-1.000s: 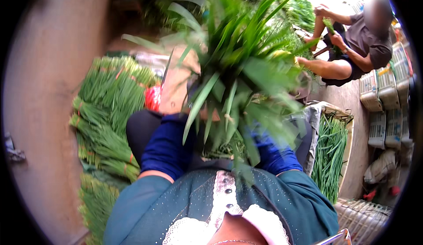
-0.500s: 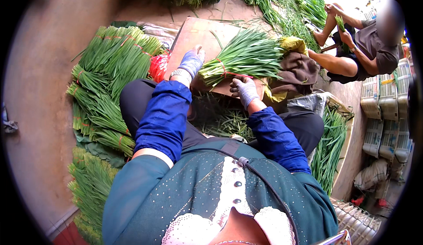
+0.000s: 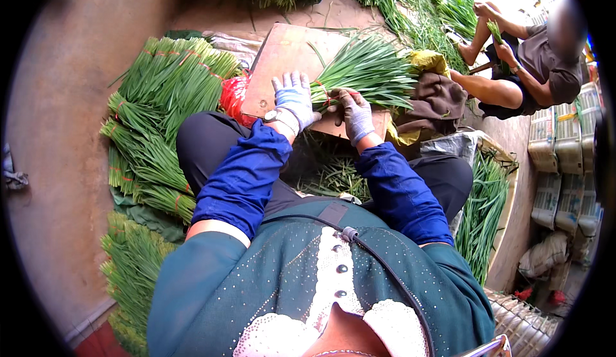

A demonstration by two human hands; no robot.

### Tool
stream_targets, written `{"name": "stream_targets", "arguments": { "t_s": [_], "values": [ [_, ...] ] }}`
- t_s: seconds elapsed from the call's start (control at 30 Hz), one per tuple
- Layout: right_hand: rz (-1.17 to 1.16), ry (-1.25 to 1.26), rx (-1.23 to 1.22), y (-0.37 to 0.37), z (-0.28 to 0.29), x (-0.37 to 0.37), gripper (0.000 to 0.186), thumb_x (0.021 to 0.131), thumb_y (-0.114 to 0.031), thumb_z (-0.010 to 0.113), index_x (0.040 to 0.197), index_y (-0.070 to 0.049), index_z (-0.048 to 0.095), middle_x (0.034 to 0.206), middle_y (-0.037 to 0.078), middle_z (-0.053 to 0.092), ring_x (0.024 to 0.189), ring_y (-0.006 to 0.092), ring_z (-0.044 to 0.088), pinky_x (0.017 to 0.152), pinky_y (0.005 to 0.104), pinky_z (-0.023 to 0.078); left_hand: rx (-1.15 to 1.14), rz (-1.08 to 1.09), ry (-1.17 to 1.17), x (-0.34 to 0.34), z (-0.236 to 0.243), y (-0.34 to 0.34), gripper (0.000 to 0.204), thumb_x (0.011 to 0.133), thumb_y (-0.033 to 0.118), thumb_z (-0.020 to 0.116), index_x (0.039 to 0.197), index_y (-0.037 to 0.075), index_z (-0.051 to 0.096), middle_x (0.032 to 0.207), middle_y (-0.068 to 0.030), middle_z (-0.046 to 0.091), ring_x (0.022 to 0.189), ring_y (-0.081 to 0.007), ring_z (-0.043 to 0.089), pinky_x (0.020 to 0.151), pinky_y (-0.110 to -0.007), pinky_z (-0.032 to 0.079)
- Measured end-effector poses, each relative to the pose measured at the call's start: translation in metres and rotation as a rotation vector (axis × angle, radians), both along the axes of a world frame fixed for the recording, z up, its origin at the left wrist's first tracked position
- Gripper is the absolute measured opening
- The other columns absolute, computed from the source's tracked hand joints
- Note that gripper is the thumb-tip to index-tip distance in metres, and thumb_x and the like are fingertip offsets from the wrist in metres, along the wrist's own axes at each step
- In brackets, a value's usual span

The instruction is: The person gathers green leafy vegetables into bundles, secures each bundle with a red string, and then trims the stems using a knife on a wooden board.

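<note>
Green leaves, gathered into a bundle (image 3: 371, 68) by a red tie (image 3: 325, 94), are laid on a board (image 3: 282, 49), stem end toward the left hand (image 3: 294, 102), leaf tips fanned to the right. The left hand is held flat beside the stems, fingers extended and pointing away from the body. The right hand (image 3: 355, 116) is bent at the bundle's near side, fingertips by the tie; whether anything is pinched cannot be told. Both hands are held close together near the board's near edge. Bare board is seen beyond the left hand; the right side is bounded by brown cloth (image 3: 437, 97) and yellow sacking (image 3: 428, 62).
</note>
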State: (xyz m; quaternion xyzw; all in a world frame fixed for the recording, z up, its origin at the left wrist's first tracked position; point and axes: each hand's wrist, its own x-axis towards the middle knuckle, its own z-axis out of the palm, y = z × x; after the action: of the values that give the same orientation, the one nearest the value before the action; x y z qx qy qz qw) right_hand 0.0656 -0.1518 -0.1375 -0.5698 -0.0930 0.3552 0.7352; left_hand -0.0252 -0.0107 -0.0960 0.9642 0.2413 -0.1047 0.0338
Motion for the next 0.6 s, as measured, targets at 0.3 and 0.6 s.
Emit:
{"name": "stream_targets", "arguments": {
  "t_s": [0.3,0.6],
  "values": [
    [0.065,-0.13,-0.218,0.045,0.006,0.015,0.013,0.094,-0.013,0.06,0.091,-0.004,0.068,0.068,-0.002,0.059,0.053,0.0075,0.048,0.047,0.0245,0.038,-0.075,0.187,-0.123,0.05,-0.066,-0.025,0.086,0.088,0.04,0.063,0.155,0.006,0.02,0.151,-0.0242,0.032,0.139,-0.0424,0.033,0.112,-0.058,0.027],
    [0.145,0.008,-0.252,-0.004,-0.01,0.011,0.016,0.096,-0.019,0.059,0.092,-0.005,0.064,0.067,0.0,0.054,0.05,0.009,0.047,0.041,0.0255,0.046,-0.123,0.117,-0.022,0.05,-0.051,-0.01,0.112,0.068,0.041,0.084,0.151,-0.002,0.022,0.125,-0.021,0.051,0.112,-0.0364,0.058,0.093,-0.046,0.049]
  ]
}}
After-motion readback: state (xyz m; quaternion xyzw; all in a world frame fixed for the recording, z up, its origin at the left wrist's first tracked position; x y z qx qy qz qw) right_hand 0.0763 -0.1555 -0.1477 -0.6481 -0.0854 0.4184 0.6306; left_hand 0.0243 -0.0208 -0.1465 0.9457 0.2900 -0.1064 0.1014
